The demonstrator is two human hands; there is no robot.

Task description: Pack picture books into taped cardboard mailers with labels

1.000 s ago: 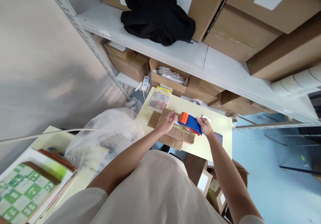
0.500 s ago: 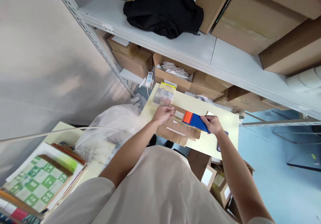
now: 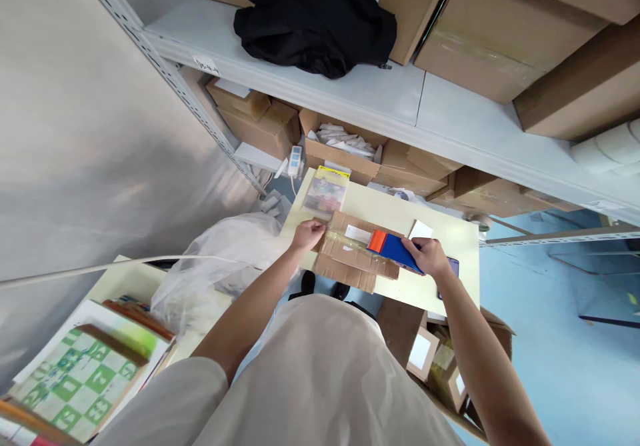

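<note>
A flattened piece of corrugated cardboard (image 3: 345, 271) lies on the pale yellow table, with shiny clear tape across it and a white label on top. At its left edge my left hand (image 3: 309, 235) is closed, the fingertips pinching the cardboard's edge. My right hand (image 3: 427, 257) grips the right end of a flat blue-and-orange object (image 3: 397, 251). That object rests over the cardboard's right part, its orange end toward the label. The fingers under it are hidden.
On the table (image 3: 450, 229) are a clear-bagged picture packet (image 3: 326, 193), a white card (image 3: 420, 230) and a phone (image 3: 454, 267) beside my right wrist. Shelves with cartons (image 3: 505, 39) rise behind. Plastic wrap (image 3: 215, 253) bulges at left; boxes (image 3: 443, 373) stand below right.
My left hand has moved left, away from the label, to the cardboard's left edge. My right hand and the blue-and-orange object have shifted slightly right and down in view.
</note>
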